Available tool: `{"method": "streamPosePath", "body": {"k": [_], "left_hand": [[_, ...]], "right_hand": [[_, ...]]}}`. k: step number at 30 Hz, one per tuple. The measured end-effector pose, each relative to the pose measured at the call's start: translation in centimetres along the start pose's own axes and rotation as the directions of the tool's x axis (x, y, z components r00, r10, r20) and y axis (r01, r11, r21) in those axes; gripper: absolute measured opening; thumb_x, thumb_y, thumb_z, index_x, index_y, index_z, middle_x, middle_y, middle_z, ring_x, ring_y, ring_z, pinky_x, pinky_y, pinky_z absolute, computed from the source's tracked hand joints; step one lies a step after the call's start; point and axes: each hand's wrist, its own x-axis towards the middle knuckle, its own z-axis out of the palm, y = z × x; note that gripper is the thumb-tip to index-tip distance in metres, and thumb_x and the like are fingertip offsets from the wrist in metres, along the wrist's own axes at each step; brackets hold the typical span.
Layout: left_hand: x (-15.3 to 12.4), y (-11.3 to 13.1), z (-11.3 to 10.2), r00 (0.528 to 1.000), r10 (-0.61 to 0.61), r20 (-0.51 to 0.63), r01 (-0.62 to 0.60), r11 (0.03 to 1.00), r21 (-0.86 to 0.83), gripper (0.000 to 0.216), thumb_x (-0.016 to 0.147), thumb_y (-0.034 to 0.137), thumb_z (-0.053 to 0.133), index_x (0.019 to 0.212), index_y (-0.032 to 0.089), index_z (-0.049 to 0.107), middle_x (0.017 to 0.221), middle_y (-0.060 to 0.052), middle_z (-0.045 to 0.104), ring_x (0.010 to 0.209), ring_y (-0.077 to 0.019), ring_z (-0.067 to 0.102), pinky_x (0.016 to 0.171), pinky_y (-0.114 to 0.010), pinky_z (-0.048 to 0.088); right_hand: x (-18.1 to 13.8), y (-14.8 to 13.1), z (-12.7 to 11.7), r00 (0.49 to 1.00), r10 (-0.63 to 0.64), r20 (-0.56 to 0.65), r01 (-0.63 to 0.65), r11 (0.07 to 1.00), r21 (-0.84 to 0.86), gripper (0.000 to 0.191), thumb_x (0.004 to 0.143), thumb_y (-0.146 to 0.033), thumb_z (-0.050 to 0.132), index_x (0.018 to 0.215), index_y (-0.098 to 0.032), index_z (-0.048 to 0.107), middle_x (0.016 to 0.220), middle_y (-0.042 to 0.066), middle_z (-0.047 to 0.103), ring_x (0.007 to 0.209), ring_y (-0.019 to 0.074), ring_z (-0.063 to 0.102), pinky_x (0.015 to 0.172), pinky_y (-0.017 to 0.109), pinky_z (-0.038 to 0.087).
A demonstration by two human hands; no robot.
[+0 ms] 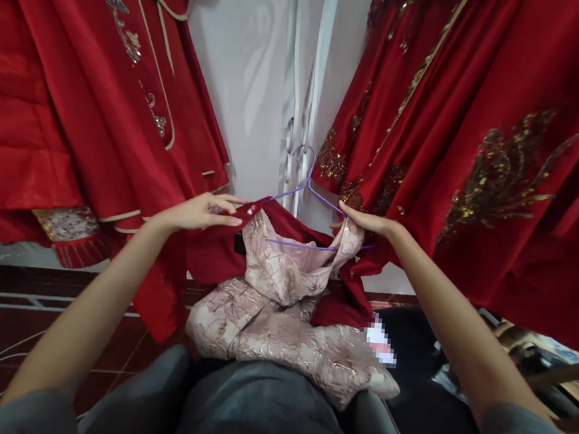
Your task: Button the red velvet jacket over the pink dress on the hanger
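Right now my left hand (pixel 204 211) pinches the red-lined shoulder of the pink brocade garment (pixel 282 310), fingers closed on the cloth, while my right hand (pixel 367 221) grips its other shoulder against the arm of the purple wire hanger (pixel 305 178). The garment hangs half on the hanger straight ahead of me, its lower part heaped on my grey lap (pixel 255 401), with embroidered red robes (pixel 499 160) hanging at both sides.
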Motion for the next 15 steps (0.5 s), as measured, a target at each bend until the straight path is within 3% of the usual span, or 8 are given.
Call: {"method": "streamPosePath", "body": {"k": [3,5,9,11,13,15], "left_hand": [[0.9,-1.6,1.4,0.998,-0.035,0.049,0.032,0.997,0.068,0.03,0.081,0.05,0.061,0.085,0.022,0.072,0.146,-0.004,0.046,0.129,-0.024,0.048,0.111,-0.04,0.03],[1.4,-2.1,2.1,0.999,-0.035,0.028,0.033,0.998,0.061,0.03,0.082,0.05,0.059,0.082,0.022,0.071,0.143,-0.004,0.049,0.128,-0.0227,0.048,0.11,-0.038,0.031],[1.6,-2.4,2.8,0.999,-0.031,-0.026,0.031,0.999,0.018,0.029,0.083,0.049,0.058,0.079,0.022,0.07,0.126,-0.004,0.062,0.121,-0.0217,0.053,0.105,-0.036,0.037],[1.6,-2.7,2.9,0.997,-0.024,-0.076,0.023,1.0,-0.006,0.031,0.082,0.049,0.059,0.077,0.022,0.07,0.123,-0.005,0.063,0.115,-0.0223,0.057,0.101,-0.036,0.041],[1.6,-3.0,3.1,0.986,-0.031,-0.161,0.025,0.999,-0.043,0.032,0.081,0.051,0.06,0.082,0.021,0.071,0.119,-0.006,0.065,0.109,-0.0233,0.059,0.097,-0.037,0.044],[1.6,-3.2,3.2,0.968,-0.07,-0.24,0.046,0.993,-0.106,0.037,0.08,0.053,0.061,0.095,0.02,0.071,0.114,-0.006,0.068,0.106,-0.0243,0.06,0.093,-0.037,0.047]], "right_hand": [[0.8,-1.3,0.4,0.923,0.188,0.336,-0.215,0.976,0.042,0.099,0.071,-0.09,0.011,0.088,-0.015,0.073,0.088,0.017,0.074,0.09,0.0305,0.068,0.082,0.04,0.054],[1.1,-1.7,0.5,0.88,0.233,0.414,-0.282,0.957,0.061,0.102,0.07,-0.091,0.009,0.091,-0.013,0.072,0.087,0.017,0.074,0.089,0.0304,0.069,0.08,0.039,0.055],[1.4,-1.1,0.6,0.924,0.261,0.278,-0.313,0.936,0.163,0.094,0.072,-0.089,0.019,0.086,-0.013,0.072,0.075,0.018,0.072,0.075,0.0318,0.069,0.068,0.042,0.056],[1.7,-0.3,0.6,0.955,0.221,0.2,-0.262,0.942,0.211,0.084,0.076,-0.085,0.024,0.079,-0.015,0.07,0.069,0.017,0.07,0.071,0.0321,0.067,0.065,0.044,0.054],[2.1,0.7,0.5,0.991,0.098,0.09,-0.118,0.961,0.249,0.069,0.079,-0.078,0.034,0.072,-0.019,0.067,0.066,0.013,0.069,0.07,0.03,0.066,0.066,0.043,0.053],[2.6,1.7,0.5,0.992,-0.079,-0.098,0.102,0.962,0.253,0.046,0.078,-0.065,0.05,0.066,-0.021,0.061,0.064,0.007,0.065,0.068,0.0252,0.062,0.065,0.039,0.051]]}}
